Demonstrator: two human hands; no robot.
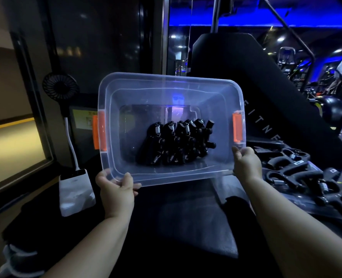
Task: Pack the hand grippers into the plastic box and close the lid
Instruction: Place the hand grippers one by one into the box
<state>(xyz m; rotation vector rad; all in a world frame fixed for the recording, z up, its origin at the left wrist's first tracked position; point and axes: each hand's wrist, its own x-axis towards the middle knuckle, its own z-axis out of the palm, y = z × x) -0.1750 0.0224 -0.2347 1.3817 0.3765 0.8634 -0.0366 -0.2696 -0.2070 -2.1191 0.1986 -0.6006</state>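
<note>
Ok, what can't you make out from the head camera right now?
Head view only.
Count of hand grippers in the plastic box: dark overlapping pile.
The loose hand grippers at right: dim, cut by the frame edge.
Fingers of the right hand: hidden behind the box corner.
The lid: nowhere in view.

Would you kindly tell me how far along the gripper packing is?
Done: a cluster of hand grippers already lies in the plastic box. In hand: the left hand and right hand grip the box's near rim, tilting it toward the camera. Left: loose grippers lie outside to the right, and no lid appears fitted yet.
</note>
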